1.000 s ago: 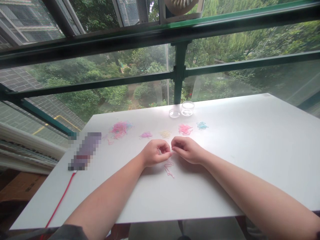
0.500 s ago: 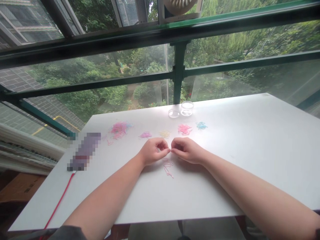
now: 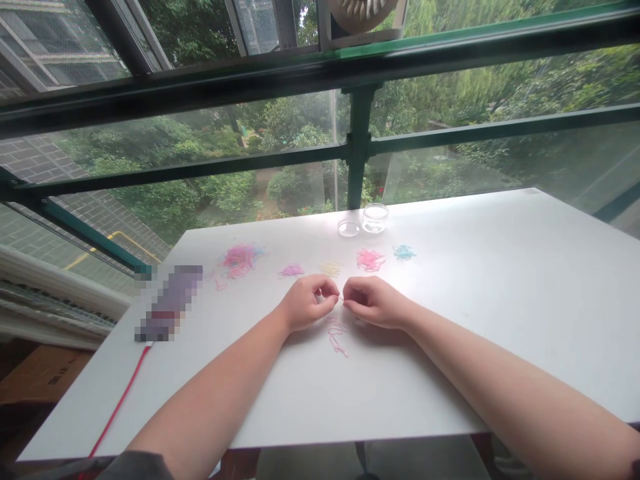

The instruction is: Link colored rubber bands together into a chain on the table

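My left hand [image 3: 313,303] and my right hand [image 3: 373,302] face each other over the middle of the white table [image 3: 420,393], fingertips pinched close together. A thin, light strand spans the small gap between them; what it belongs to is too small to tell. Just below the hands lies a short chain of pink loops [image 3: 337,337]. Beyond them, small piles rest in a row: purple [image 3: 291,269], yellow [image 3: 331,269], pink [image 3: 370,259] and blue [image 3: 404,252]. A larger mixed pile [image 3: 240,260] of pink, purple and blue pieces lies to the left.
Near the table's back edge stand a clear round jar [image 3: 375,219] and a clear shallow lid [image 3: 349,229]. A blurred-out device [image 3: 170,303] with a red cable [image 3: 120,402] lies at the left. Green railings and a fan [image 3: 363,12] are behind the table.
My fingertips have parted slightly, and a thin strand now shows between them. The piles and the pink chain lie as before.
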{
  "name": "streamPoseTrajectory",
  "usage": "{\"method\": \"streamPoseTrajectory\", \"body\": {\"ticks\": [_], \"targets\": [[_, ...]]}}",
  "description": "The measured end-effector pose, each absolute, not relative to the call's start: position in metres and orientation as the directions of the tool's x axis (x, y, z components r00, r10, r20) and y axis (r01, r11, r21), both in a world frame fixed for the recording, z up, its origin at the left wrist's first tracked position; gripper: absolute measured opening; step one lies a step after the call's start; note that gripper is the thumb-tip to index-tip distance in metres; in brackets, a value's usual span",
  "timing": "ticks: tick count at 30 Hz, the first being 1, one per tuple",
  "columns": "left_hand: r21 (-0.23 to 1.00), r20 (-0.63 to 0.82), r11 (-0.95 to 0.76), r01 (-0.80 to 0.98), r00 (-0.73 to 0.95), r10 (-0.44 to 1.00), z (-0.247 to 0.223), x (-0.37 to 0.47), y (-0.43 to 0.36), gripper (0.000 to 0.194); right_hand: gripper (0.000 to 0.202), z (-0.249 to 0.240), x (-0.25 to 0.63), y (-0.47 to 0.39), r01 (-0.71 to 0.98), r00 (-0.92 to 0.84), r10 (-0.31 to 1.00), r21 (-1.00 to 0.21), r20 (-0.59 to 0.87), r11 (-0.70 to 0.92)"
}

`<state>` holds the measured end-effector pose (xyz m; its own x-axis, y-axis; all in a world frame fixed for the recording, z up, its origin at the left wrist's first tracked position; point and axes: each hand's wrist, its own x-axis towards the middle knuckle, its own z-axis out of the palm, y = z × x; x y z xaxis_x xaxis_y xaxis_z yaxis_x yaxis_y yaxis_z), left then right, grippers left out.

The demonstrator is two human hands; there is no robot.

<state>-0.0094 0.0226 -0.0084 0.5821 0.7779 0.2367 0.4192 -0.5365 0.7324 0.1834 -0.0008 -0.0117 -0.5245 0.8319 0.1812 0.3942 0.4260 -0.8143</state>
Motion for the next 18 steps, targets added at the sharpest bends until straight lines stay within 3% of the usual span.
{"method": "streamPoseTrajectory", "body": {"ticks": [18], "targets": [[0.765,0.167,-0.471,0.438,0.573,0.803,-0.0115,-0.0101,0.0232,0.020,0.004,-0.0118,0.1831,-0.0009,0.378,-0.500,0.842,-0.825,0.200,0.420]]}}
